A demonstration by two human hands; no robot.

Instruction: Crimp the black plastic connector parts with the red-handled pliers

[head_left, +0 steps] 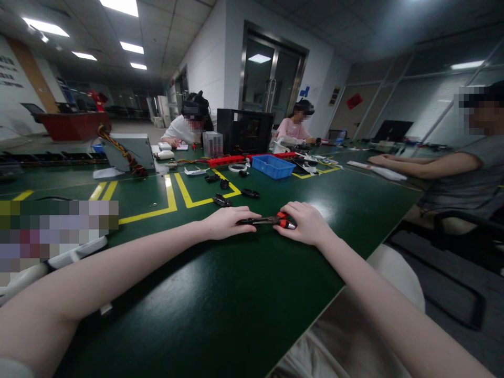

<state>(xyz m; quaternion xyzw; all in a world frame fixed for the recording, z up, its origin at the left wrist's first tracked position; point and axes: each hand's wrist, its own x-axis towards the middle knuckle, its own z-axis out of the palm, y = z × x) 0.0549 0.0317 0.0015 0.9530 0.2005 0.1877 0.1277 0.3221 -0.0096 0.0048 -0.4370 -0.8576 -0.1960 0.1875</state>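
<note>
My right hand is closed around the red and black handles of a pair of pliers, whose jaws point left. Between the fingers of my left hand is a small black part, which the tips of the pliers meet. What kind of part it is, I cannot make out. Both hands are low over the green table, close together. Just beyond my left hand lie several small black plastic pieces, some inside a yellow tape outline.
A blue bin stands past my hands on the green table. Farther back are a power supply with cables and a black computer case. People sit across the table and at the right.
</note>
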